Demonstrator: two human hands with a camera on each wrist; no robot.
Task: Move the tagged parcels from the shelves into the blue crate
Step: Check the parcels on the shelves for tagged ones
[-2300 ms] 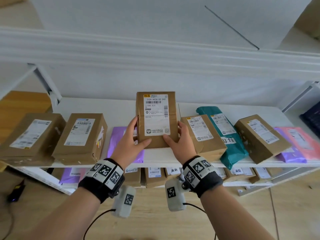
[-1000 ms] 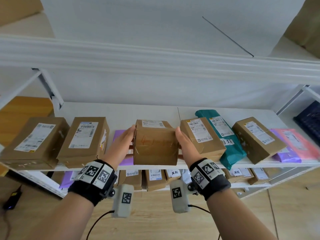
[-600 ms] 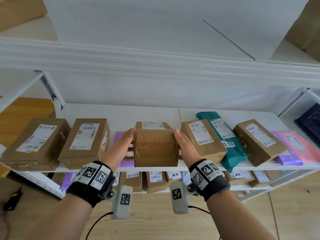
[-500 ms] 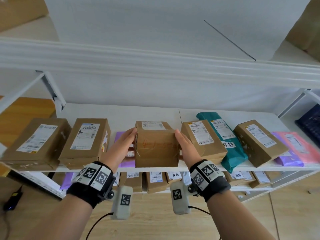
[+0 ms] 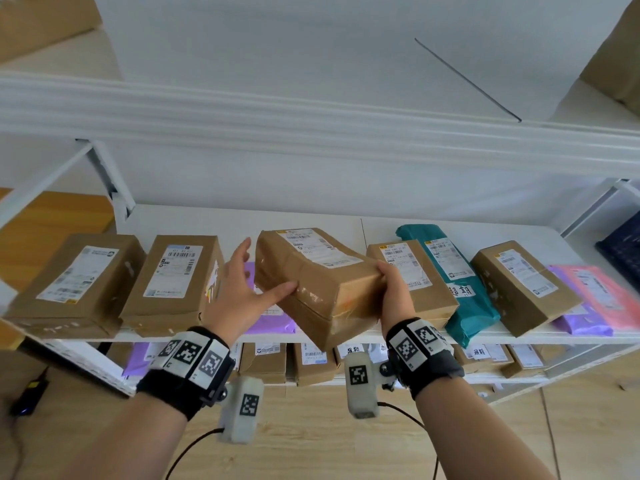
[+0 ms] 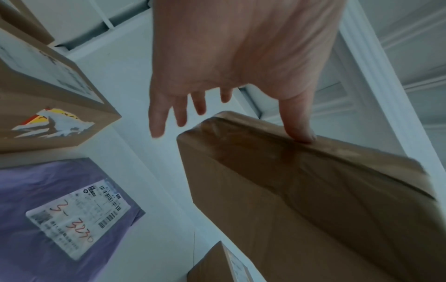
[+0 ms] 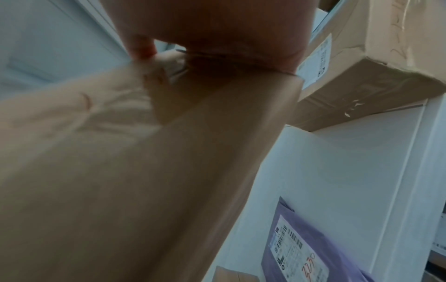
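the brown parcel [image 5: 318,285] is held in the air in front of the middle shelf [image 5: 346,220], above the shelf's front edge. its long axis runs from far-left to near-right in the head view, tilted, with the near-right end lower. the white label faces up and away, toward the far end. clear tape wraps the near faces.

the right hand [image 5: 394,296] grips the parcel's right near corner, fingers and thumb curled round the edge; the right wrist view shows a fingertip pressed on the crumpled paper at that corner.

the left hand [image 5: 239,289] is spread, fingers straight and apart. only the thumb tip touches the parcel's left edge; in the left wrist view the other fingers [image 6: 156,122] stand clear of it.

below the parcel, a purple mailer [image 6: 60,209] lies flat on the shelf with red handwriting on its label. to the left sit two brown boxes [image 5: 173,278], to the right another brown box [image 5: 412,278], a teal mailer [image 5: 460,282], one more box and pink and purple mailers. a lower shelf [image 5: 512,375] carries more small boxes.
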